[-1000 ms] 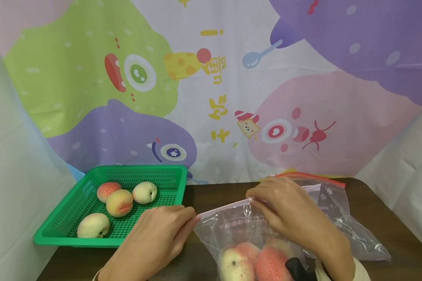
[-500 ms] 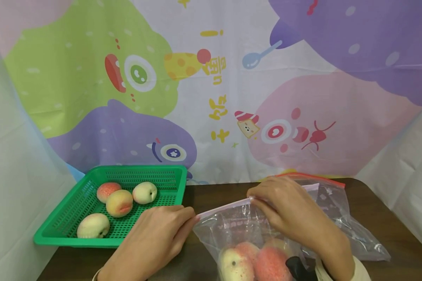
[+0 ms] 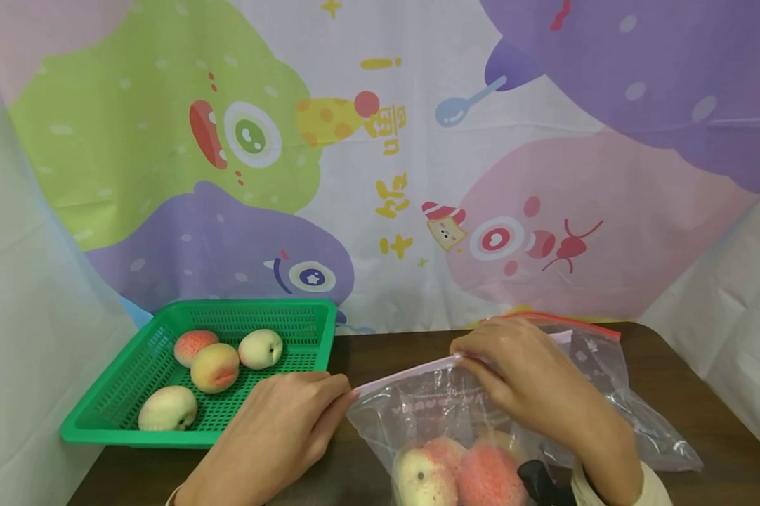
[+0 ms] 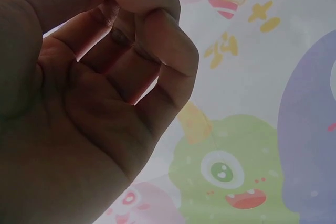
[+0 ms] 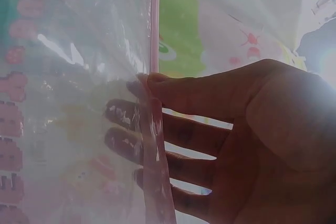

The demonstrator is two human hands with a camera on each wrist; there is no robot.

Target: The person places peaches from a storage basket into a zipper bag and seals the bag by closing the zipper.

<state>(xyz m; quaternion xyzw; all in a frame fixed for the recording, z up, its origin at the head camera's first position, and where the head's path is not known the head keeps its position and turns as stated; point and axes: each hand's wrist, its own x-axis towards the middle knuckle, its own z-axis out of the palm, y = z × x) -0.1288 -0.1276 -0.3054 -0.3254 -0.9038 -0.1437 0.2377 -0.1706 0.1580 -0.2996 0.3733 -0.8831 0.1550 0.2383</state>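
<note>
Zip bag (image 3: 440, 411) stretches between left fingers (image 3: 337, 385) and right fingers (image 3: 473, 344), both pinching its pink top edge (image 3: 407, 374).

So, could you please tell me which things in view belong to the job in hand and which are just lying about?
In the job:
- pink-edged bag, pinched by left hand and right hand
- peaches inside it

Probably just lying about, as neither hand holds them:
- red-edged bag
- green basket
- four peaches in the basket
</note>
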